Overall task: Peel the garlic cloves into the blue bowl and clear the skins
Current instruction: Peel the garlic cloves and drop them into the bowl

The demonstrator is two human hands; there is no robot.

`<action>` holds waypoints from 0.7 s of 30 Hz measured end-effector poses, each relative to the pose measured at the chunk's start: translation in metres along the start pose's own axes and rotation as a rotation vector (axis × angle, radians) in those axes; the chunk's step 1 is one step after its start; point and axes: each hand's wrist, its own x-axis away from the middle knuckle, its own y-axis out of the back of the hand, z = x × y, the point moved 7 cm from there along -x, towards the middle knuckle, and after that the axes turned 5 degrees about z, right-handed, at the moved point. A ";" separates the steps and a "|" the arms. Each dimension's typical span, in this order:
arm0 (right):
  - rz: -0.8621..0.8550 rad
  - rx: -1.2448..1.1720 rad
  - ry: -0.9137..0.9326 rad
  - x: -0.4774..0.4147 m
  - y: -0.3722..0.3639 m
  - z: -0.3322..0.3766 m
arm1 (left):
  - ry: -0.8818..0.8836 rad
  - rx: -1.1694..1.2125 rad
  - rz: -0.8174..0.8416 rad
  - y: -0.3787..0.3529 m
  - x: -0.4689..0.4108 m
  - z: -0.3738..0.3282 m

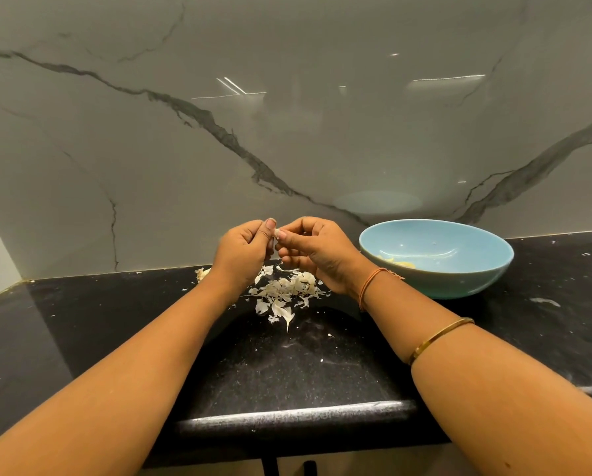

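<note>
Garlic clove (276,239) pinched, left fingers (269,224), right fingers (288,237)

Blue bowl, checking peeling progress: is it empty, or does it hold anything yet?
Not empty: the blue bowl sits upright with a few pale yellow pieces at its bottom.

The scene was lit dimly from above. Bright streaks of glare were thrown on the glossy marble wall (239,87), and the blue bowl (459,280) was mirrored faintly there. The counter (287,372) was bent by wide-angle distortion, its front edge caught by a highlight.
</note>
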 end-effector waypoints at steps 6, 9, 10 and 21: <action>-0.062 0.267 0.116 0.000 0.000 0.008 | 0.120 0.193 -0.045 -0.002 0.001 0.007; -0.106 0.319 0.146 -0.001 0.002 0.010 | 0.126 0.157 -0.071 0.001 0.001 0.008; -0.117 0.306 0.149 -0.001 0.003 0.010 | 0.140 0.157 -0.089 0.002 0.002 0.009; -0.181 0.230 0.122 -0.003 0.015 0.008 | 0.194 0.359 -0.068 0.003 0.005 0.009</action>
